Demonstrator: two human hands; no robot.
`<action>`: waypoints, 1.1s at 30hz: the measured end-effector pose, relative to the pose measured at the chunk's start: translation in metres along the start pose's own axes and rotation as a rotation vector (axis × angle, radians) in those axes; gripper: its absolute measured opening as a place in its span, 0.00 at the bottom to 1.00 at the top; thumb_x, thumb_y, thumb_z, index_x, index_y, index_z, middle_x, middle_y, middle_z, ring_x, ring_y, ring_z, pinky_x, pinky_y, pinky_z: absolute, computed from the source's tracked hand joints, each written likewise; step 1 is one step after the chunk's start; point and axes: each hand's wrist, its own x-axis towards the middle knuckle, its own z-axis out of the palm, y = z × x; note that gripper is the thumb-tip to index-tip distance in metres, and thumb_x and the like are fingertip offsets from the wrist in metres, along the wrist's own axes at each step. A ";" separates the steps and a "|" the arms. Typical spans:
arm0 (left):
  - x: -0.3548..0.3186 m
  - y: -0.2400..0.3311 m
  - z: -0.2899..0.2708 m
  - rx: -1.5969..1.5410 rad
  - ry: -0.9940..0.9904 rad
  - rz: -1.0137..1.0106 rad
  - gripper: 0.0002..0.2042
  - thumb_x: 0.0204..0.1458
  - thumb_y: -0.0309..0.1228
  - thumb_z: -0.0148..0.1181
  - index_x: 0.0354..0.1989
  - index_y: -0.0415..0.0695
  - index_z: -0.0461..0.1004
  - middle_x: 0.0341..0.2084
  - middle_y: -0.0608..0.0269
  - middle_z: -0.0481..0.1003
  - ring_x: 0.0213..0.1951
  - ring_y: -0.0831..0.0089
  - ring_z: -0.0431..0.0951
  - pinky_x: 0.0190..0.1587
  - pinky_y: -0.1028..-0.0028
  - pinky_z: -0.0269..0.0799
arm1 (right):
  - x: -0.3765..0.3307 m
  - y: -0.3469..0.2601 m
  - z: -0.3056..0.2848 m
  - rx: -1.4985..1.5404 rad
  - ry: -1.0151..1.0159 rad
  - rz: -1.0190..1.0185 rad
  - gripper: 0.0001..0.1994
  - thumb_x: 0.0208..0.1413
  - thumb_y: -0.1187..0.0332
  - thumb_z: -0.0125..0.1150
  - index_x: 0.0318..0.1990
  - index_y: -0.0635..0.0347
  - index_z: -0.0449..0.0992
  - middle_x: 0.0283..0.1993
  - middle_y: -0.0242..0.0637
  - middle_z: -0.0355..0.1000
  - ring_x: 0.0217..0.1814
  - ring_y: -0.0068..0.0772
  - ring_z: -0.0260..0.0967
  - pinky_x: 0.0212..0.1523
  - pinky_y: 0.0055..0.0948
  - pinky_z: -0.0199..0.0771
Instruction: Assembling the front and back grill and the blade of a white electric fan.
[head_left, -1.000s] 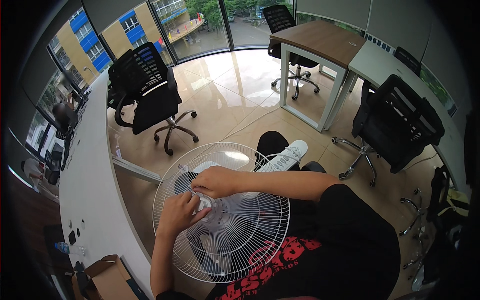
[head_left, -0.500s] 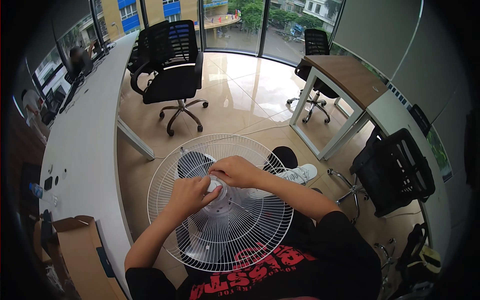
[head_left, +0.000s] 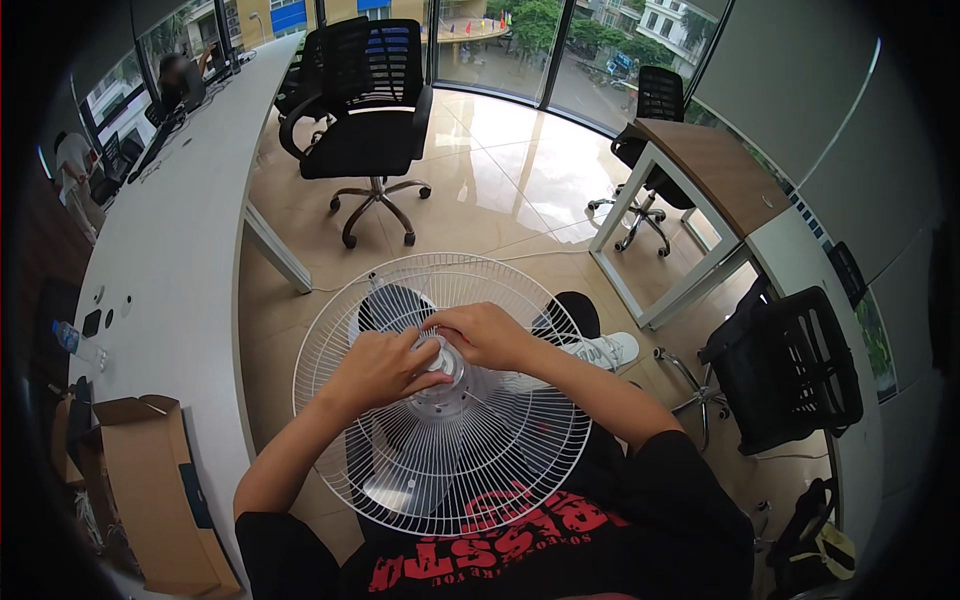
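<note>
A round fan with a white wire guard point(head_left: 470, 445) lies face up across my lap, its translucent blades point(head_left: 410, 485) showing through the wires. At its middle sits a white hub knob point(head_left: 447, 368). My left hand point(head_left: 380, 368) is closed around the near left side of this knob, thumb along its near edge. From the right, my right hand point(head_left: 483, 336) bends its fingers down onto the knob's far side, fingertips close to those of the left. The fingers partly cover the knob, so its exact shape is hidden.
A long white desk point(head_left: 190, 270) runs along the left, with a water bottle point(head_left: 68, 337) and an opened cardboard box point(head_left: 150, 490) near it. Black office chairs point(head_left: 370, 140) stand ahead and at right point(head_left: 790, 370). A brown-topped table point(head_left: 715, 175) is at far right. A thin cable crosses the floor.
The view has shifted slightly, so the room sits lower at right and farther right. Both hands stay at the hub; the left hand's fingers have turned a little around the knob.
</note>
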 end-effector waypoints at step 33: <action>0.003 0.011 0.007 0.063 -0.003 -0.101 0.22 0.58 0.51 0.61 0.25 0.44 0.73 0.16 0.62 0.73 0.19 0.65 0.77 0.23 0.65 0.69 | 0.003 -0.001 0.008 -0.039 -0.042 -0.016 0.12 0.60 0.70 0.58 0.50 0.57 0.80 0.40 0.45 0.81 0.42 0.48 0.79 0.44 0.43 0.76</action>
